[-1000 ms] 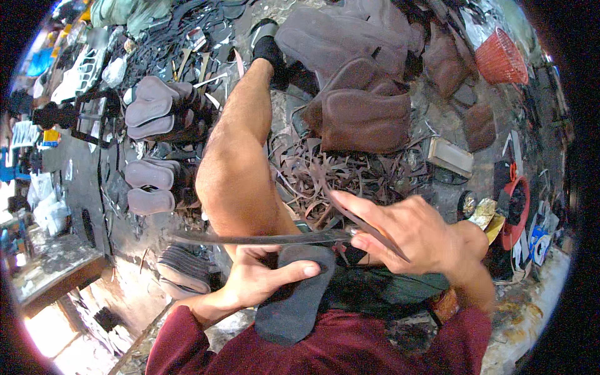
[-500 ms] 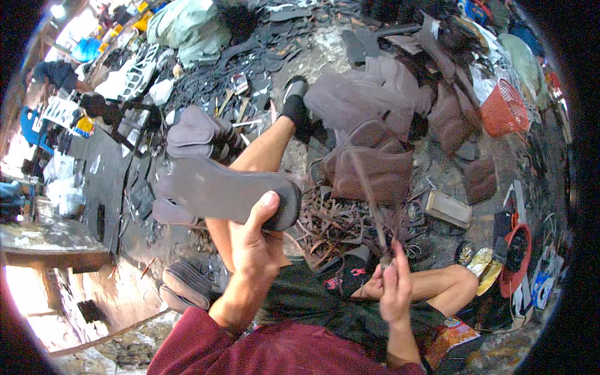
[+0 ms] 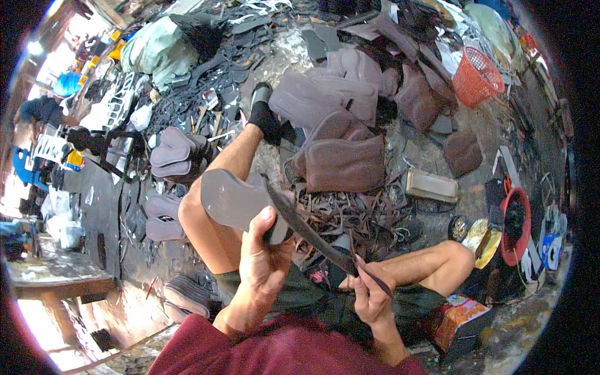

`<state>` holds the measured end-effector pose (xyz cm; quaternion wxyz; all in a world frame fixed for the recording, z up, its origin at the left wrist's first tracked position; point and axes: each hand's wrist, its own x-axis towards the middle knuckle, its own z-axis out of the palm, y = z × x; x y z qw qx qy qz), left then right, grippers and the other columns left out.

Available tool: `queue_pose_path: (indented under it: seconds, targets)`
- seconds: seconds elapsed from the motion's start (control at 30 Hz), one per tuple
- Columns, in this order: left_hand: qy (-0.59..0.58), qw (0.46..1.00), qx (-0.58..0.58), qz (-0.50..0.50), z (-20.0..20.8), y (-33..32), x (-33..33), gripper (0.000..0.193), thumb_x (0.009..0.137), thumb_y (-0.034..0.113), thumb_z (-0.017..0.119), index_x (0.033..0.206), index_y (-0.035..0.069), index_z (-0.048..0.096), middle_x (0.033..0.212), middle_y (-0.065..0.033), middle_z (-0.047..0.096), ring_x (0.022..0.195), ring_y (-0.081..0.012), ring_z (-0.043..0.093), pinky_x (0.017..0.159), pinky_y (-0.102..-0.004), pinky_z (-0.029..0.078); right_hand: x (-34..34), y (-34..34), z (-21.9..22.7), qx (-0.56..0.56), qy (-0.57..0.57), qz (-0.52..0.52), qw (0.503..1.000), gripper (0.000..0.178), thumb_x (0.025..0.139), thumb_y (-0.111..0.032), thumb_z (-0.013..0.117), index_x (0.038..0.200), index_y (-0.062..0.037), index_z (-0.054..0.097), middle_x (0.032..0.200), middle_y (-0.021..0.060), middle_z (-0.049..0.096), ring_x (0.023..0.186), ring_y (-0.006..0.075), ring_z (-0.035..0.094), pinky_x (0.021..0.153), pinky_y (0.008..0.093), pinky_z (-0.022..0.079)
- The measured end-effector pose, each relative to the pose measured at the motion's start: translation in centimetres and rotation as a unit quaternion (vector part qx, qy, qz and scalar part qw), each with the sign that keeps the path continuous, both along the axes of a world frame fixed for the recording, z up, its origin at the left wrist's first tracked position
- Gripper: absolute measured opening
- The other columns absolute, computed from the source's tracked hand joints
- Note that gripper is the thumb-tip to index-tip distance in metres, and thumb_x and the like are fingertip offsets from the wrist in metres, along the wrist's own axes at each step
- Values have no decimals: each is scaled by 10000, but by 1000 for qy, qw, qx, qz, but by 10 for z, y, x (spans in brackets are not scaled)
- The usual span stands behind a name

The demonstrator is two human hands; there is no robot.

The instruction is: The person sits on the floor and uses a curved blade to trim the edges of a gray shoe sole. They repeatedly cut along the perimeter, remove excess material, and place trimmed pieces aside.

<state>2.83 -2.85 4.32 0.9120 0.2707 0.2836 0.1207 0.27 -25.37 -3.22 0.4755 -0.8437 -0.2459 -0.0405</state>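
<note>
My left hand point(image 3: 262, 265) is closed around one end of a grey shoe sole point(image 3: 228, 199) with a dark edge, thumb pressed on its upper face. The sole is tilted above my bent leg. A long, narrow dark strip point(image 3: 315, 240) runs from beside the sole down to my right hand point(image 3: 373, 303). The fingers of that hand are pinched on its lower end, where a thinner brown end point(image 3: 376, 278) sticks out. Whether a blade is also in those fingers cannot be made out.
Beyond my legs lie stacked brown sole sheets point(image 3: 347, 162) and a heap of thin offcuts point(image 3: 350, 209). More cut soles point(image 3: 172, 153) are at the left. A pale block point(image 3: 431, 185), a red basket point(image 3: 478, 78) and a red bowl point(image 3: 515, 225) stand right. A low wooden table point(image 3: 59, 287) is at left.
The sole has turned and tilted in my left hand. My right hand has moved left and down, and the narrow strip that pointed up from it now slants toward the sole. The view has shifted.
</note>
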Motion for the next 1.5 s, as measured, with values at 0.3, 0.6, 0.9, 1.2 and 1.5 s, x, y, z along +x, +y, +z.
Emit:
queue_pose_path:
  seconds: [0.3,0.6,0.9,1.2,1.5]
  targets:
    - [96,987,127,-32,-24,7,-60,594,773,278,728,1283,65,510,850,-18,639,823,-182,633,814,-353,525,19,0,50,-85,24,113,990,367,900,-173,652,1266,-158,677,661,51,488,541,235,528,510,382,428]
    - [201,962,180,-52,-34,17,-85,524,732,273,787,1116,10,546,806,-41,609,629,-182,610,562,-317,529,26,47,26,13,174,164,971,249,878,-52,649,1110,29,689,1046,182,717,941,297,709,805,373,556]
    - [188,968,161,-42,-30,14,-75,474,774,355,780,1058,34,580,848,-48,645,702,-181,641,643,-311,541,20,27,-8,-41,235,150,959,265,875,7,613,1129,20,686,910,149,683,787,288,648,745,350,514]
    - [139,958,228,-104,-34,-1,-80,403,846,113,751,1194,-6,590,1062,-66,677,976,-160,630,911,-331,508,59,156,-43,286,303,-3,909,394,1014,-301,535,1335,-78,583,670,-1,532,546,114,486,522,265,417]
    - [-47,922,380,65,-4,76,-23,815,738,119,644,1496,63,352,1307,-132,553,1087,-219,588,984,-337,453,95,68,-102,101,305,-175,931,238,733,-85,748,867,-45,556,743,5,474,624,134,434,560,282,405]
